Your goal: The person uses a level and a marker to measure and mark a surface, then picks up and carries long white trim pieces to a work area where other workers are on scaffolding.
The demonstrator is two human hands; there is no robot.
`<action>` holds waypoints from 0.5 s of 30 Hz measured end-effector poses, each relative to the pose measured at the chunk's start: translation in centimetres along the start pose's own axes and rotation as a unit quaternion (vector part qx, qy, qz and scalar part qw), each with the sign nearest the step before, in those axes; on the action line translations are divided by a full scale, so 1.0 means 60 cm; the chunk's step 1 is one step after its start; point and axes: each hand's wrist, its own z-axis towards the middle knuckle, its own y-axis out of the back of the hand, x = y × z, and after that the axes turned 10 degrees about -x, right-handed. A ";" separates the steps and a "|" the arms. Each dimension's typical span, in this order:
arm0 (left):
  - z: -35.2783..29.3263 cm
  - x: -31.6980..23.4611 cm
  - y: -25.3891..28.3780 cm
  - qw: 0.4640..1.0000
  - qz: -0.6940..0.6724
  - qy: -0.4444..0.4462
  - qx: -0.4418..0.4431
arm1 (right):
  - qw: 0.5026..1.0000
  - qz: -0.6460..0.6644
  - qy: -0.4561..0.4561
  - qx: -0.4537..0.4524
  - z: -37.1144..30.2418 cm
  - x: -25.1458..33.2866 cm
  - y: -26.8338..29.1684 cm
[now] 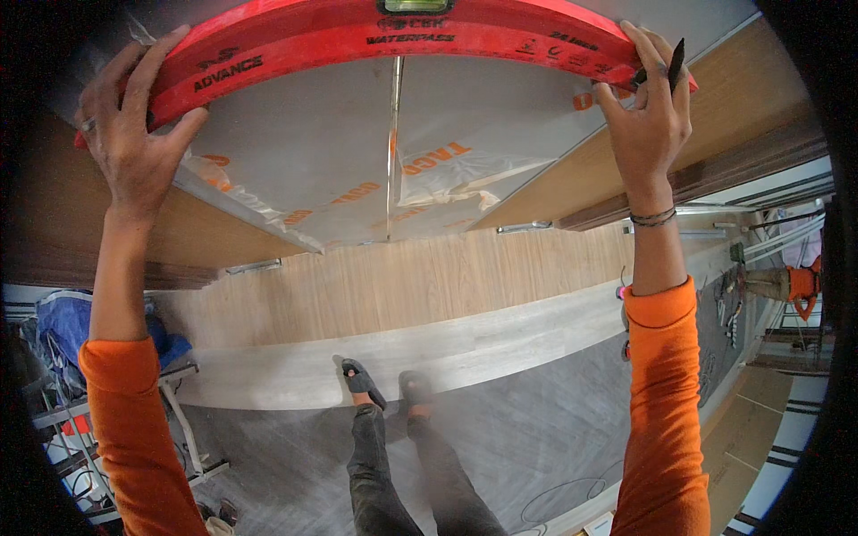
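A long red spirit level [322, 49] spans the top of the view, its green vial [416, 5] near the middle. Around its left end curl the fingers of my left hand [134, 147], thumb at the lower edge. At the other end my right hand [654, 134] grips it too, with a slim black marker-like stick [677, 64] held between the fingers. Behind the level are pale panels [295, 116] under clear film with orange print, split by a narrow metal strip [393, 143]. Whether the level touches them I cannot tell.
Wood-coloured boards [572, 179] flank the panels, above a wood-look surface [384, 286] with a pale curved edge. My feet are on and beside that edge. Left stands a metal frame [183, 420] near a blue bag [76, 326]. An orange power tool [803, 284] and a cable [572, 487] lie right.
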 end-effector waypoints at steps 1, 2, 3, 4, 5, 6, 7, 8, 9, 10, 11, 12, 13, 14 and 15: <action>0.000 0.001 -0.001 1.000 0.017 0.000 0.002 | 1.000 -0.001 -0.001 0.000 0.000 0.000 0.000; -0.001 0.001 -0.001 1.000 -0.004 -0.001 -0.006 | 1.000 -0.002 -0.001 0.000 0.000 0.000 0.000; -0.002 0.002 -0.002 1.000 -0.004 -0.001 -0.007 | 1.000 -0.002 -0.002 0.000 0.001 -0.001 -0.002; -0.002 0.003 -0.003 1.000 0.017 -0.001 -0.003 | 1.000 -0.005 -0.002 0.001 0.001 -0.001 -0.003; -0.002 0.003 -0.004 1.000 -0.002 -0.006 -0.009 | 1.000 -0.007 -0.004 0.002 0.001 -0.002 -0.004; -0.002 0.004 -0.005 1.000 0.000 -0.009 -0.008 | 1.000 -0.009 -0.005 0.002 0.001 -0.002 -0.005; -0.002 0.005 -0.005 0.999 0.022 -0.023 -0.016 | 1.000 -0.004 -0.004 -0.004 0.002 -0.003 -0.008; -0.003 0.006 -0.006 1.000 0.009 -0.014 -0.011 | 1.000 0.001 -0.008 -0.004 0.001 -0.003 -0.008; -0.003 0.006 -0.006 1.000 0.009 -0.015 -0.009 | 1.000 0.005 -0.012 -0.004 0.001 -0.004 -0.009; -0.003 0.007 -0.006 0.999 0.024 -0.025 -0.006 | 1.000 0.001 -0.011 -0.002 0.000 -0.004 -0.009; -0.003 0.007 -0.006 1.000 0.008 -0.016 -0.008 | 1.000 -0.003 -0.010 -0.001 0.000 -0.005 -0.009; -0.004 0.007 -0.006 1.000 0.006 -0.017 -0.008 | 1.000 -0.008 -0.009 0.001 0.000 -0.005 -0.009; -0.004 0.007 -0.005 1.000 0.020 -0.021 -0.006 | 1.000 -0.007 -0.005 -0.002 0.000 -0.005 -0.009; -0.004 0.007 -0.006 1.000 0.004 -0.015 -0.008 | 1.000 -0.007 -0.002 -0.005 0.000 -0.006 -0.010; -0.005 0.007 -0.006 1.000 0.004 -0.014 -0.008 | 1.000 -0.006 0.002 -0.008 0.000 -0.006 -0.010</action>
